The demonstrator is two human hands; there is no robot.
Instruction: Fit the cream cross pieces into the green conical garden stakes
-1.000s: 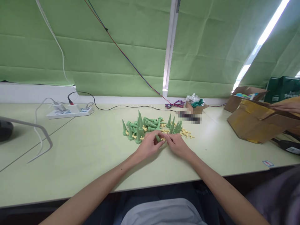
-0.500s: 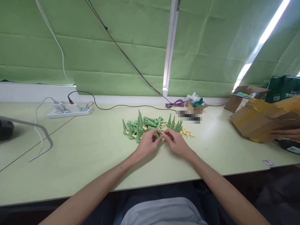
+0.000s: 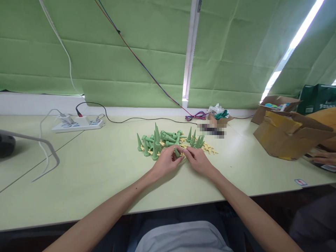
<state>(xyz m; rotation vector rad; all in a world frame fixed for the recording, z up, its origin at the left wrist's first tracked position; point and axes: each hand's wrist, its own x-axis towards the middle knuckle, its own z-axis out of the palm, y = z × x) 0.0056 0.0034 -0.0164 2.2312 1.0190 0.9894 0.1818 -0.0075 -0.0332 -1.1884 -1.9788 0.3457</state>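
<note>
My left hand (image 3: 166,160) is closed on a green plastic watering spike (image 3: 176,152), its pointed end tilted up and to the left. A small yellow valve (image 3: 183,154) shows at the spike's wide end, where the fingertips of both hands meet. My right hand (image 3: 198,160) pinches at that valve, which its fingers partly cover. Just behind my hands lies a pile of green spikes (image 3: 168,137), with several standing upright at its left. More upright spikes (image 3: 193,140) stand behind my right hand, and loose yellow valves (image 3: 209,148) lie to the right.
A power strip (image 3: 78,123) sits at the back left, near a bent white-grey stand (image 3: 52,150). Toward the back are a small box (image 3: 220,120) and a coiled cable (image 3: 198,115). At right, another person's hand (image 3: 324,157) is beside an open cardboard box (image 3: 283,138).
The spike and yellow valve have shifted slightly to the right between my fingers, and my right fingers have closed in further. At right, the cardboard box has tipped more upright.
</note>
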